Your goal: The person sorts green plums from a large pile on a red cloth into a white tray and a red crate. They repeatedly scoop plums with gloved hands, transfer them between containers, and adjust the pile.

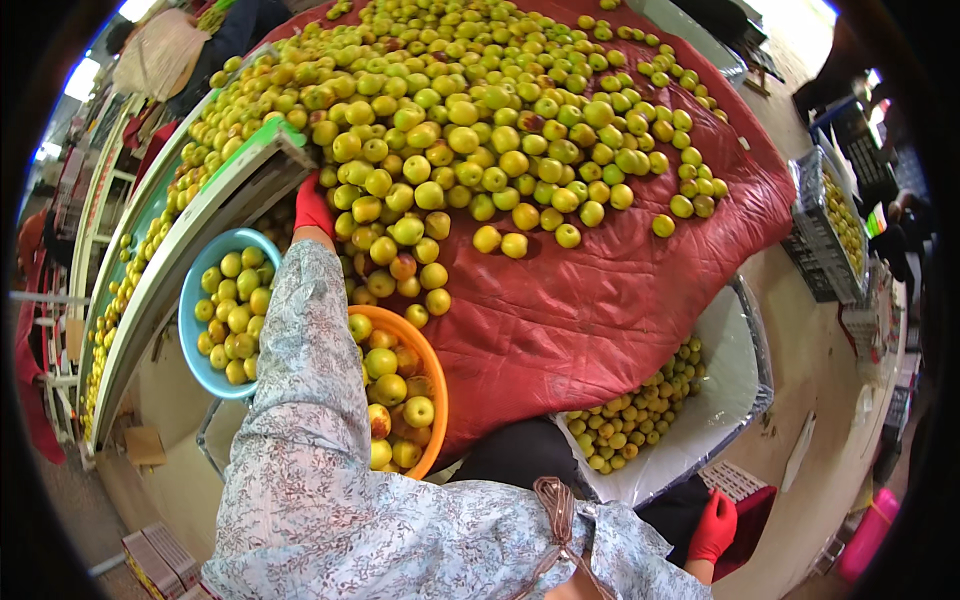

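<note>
My left hand (313, 208), in a red glove, reaches to the left edge of a heap of round yellow-green fruits (450, 112), beside the end of a white-sided conveyor (217, 191). Its fingers are partly hidden, so a grip cannot be made out. Under that forearm stand a light blue basin (192, 352) and an orange basin (435, 375), both holding such fruits. My right hand (712, 529), also red-gloved, hangs low by my dark-trousered leg with its fingers loosely bent and nothing visible in it.
A red quilted cover (555, 322) lies beneath the heap. A lined crate (739, 375) with fruits stands by my right knee. Farther right is another fruit-filled crate (810, 225). A person (161, 56) is at the upper left, past the conveyor. Cartons (159, 559) lie at lower left.
</note>
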A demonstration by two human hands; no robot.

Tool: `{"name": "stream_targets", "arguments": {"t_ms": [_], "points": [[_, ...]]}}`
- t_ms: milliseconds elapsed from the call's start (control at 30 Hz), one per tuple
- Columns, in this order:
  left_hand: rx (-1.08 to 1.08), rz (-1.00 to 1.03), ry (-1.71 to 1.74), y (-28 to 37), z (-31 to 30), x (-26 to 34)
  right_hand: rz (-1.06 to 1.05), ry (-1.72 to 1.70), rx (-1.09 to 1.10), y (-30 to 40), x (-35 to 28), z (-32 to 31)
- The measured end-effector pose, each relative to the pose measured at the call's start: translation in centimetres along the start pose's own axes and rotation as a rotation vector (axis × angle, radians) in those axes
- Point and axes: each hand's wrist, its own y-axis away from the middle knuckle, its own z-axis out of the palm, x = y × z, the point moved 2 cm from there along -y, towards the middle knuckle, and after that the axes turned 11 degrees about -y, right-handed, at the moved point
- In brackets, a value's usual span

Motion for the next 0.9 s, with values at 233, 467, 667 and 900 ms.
{"name": "stream_targets", "arguments": {"t_ms": [233, 467, 667, 900], "points": [[-0.105, -0.054, 0.058, -3.5, 8.3, -2.3, 0.003, -0.043, 0.051, 0.6, -1.0, -0.4], [-0.295, 0.170, -0.029, -7.0, 17.0, -4.1, -0.015, -0.079, 0.029, 0.4, -0.4, -0.5], [-0.625, -0.128, -0.164, -4.6, 26.6, -7.7, -0.016, -0.069, 0.081, 0.9, -0.5, -0.6], [-0.728, 0.282, -0.956, 1.1, 29.1, -8.2, -0.022, -0.153, 0.106, 1.1, -1.2, -0.9]]}}
